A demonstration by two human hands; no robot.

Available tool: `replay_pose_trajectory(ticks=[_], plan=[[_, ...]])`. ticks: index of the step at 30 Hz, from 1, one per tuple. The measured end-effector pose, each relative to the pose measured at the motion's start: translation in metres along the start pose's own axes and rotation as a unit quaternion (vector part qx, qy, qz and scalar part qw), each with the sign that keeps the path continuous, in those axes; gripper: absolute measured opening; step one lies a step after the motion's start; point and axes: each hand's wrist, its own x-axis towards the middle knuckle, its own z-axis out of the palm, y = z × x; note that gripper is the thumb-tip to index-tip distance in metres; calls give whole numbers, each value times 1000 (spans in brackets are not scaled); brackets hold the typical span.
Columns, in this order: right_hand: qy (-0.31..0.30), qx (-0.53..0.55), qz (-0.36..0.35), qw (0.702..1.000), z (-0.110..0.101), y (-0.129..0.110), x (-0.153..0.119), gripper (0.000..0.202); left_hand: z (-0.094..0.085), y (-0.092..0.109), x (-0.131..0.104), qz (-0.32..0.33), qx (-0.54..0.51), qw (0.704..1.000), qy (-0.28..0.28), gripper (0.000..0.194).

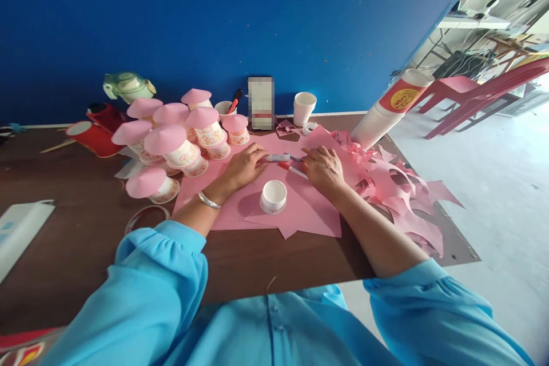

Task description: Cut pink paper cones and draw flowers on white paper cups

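My left hand (246, 167) is closed on one end of a white marker (277, 158) lying level above the pink paper sheets (231, 209). At the marker's other side, my right hand (323, 168) has its fingers curled near a dark tip; what it holds is too small to make out. A red and white pen (292, 169) lies on the paper just below, beside the right fingers. Nearer to me, between my forearms, a small white paper cup (273, 195) stands upright with its opening up.
Several decorated cups with pink cone tops (166, 140) stand at the left. Pink paper scraps (394, 183) and a tall cup stack (380, 120) are at the right. A phone (261, 104) and a white cup (304, 107) stand by the blue wall (193, 17).
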Motion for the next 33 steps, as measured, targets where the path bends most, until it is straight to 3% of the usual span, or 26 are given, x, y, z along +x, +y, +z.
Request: replay_pose_trajectory(ticks=[6,12,16,20,24,28,30,33], plan=[[-10,-33,102,994,-7,19,2,29,1,0,1,-4,-4,1000,-2,37],[-17,-53,119,991,-10,27,6,23,3,-2,1,10,-2,1000,11,31],[12,-53,102,993,-8,24,7,28,3,-2,-1,16,-6,1000,24,35],[19,-48,82,995,1,28,6,20,6,-2,-1,18,17,999,47,34],[41,-42,80,995,5,33,7,21,7,-3,1,41,20,994,97,32],[90,-22,66,993,-7,23,7,26,4,1,1,99,-32,982,160,24],[114,11,33,993,-12,11,4,30,1,6,0,124,-80,975,169,29],[128,181,-61,973,-12,-10,-4,28,-2,15,-2,136,-149,971,124,39]])
